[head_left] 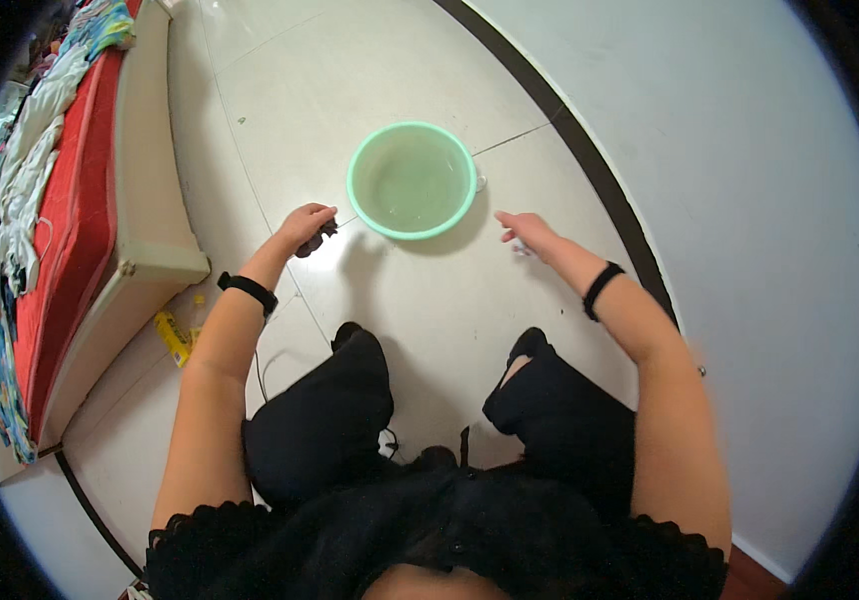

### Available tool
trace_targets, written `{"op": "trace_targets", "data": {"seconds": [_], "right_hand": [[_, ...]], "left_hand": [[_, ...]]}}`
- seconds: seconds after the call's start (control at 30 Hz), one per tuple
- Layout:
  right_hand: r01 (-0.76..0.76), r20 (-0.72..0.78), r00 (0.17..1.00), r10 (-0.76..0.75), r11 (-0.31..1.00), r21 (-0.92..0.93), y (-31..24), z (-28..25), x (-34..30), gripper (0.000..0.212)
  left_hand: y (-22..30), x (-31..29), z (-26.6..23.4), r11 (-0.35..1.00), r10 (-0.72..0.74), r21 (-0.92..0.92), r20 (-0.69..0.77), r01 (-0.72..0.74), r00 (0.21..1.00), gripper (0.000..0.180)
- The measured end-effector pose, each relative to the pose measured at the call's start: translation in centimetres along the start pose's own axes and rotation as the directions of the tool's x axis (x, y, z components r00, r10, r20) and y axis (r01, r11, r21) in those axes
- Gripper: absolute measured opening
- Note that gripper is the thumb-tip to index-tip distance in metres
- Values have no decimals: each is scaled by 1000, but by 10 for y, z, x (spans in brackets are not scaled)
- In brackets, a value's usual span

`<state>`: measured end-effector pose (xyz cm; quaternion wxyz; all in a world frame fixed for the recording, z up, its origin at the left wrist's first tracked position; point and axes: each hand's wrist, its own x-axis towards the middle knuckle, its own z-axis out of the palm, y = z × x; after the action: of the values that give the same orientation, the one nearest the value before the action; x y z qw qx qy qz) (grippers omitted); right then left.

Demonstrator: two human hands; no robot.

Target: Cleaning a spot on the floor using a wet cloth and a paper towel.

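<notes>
A round, light green plastic basin [360, 190] stands on the floor in front of me, with what looks like clear water in it. At its right rim is a small pale tab or handle [482, 184]. My left hand [312, 228] hovers left of the basin and nearer to me, its fingers curled; a dark patch beneath them could be shadow or something held. To the right of the basin is my right hand [532, 234], fingers apart and pointing inward. A small whitish bit shows under it, too small to name. Neither hand touches the basin. Both wrists wear black bands.
On the left stands a bed with a cream frame [145, 170], a red mattress [85, 190] and piled clothes [35, 180]. A yellow package [172, 338] and a bottle [198, 312] lie beside it. A white wall [740, 200] with dark skirting [590, 160] bounds the right.
</notes>
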<state>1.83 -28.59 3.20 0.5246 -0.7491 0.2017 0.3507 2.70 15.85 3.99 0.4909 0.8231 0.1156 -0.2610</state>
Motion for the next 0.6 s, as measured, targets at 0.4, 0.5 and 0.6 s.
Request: {"op": "trace_targets", "data": {"seconds": [0.4, 0.5, 0.6], "right_hand": [[-71, 150, 989, -9, 854, 515, -3, 91, 122, 18], [-55, 150, 988, -29, 850, 524, 13, 82, 120, 9], [-86, 167, 986, -6, 838, 540, 22, 57, 86, 7]], "left_hand": [[-46, 39, 28, 995, -12, -101, -15, 10, 1000, 31], [-55, 18, 14, 988, -34, -151, -37, 28, 999, 29], [-56, -17, -3, 986, -22, -168, -152, -4, 988, 28]]}}
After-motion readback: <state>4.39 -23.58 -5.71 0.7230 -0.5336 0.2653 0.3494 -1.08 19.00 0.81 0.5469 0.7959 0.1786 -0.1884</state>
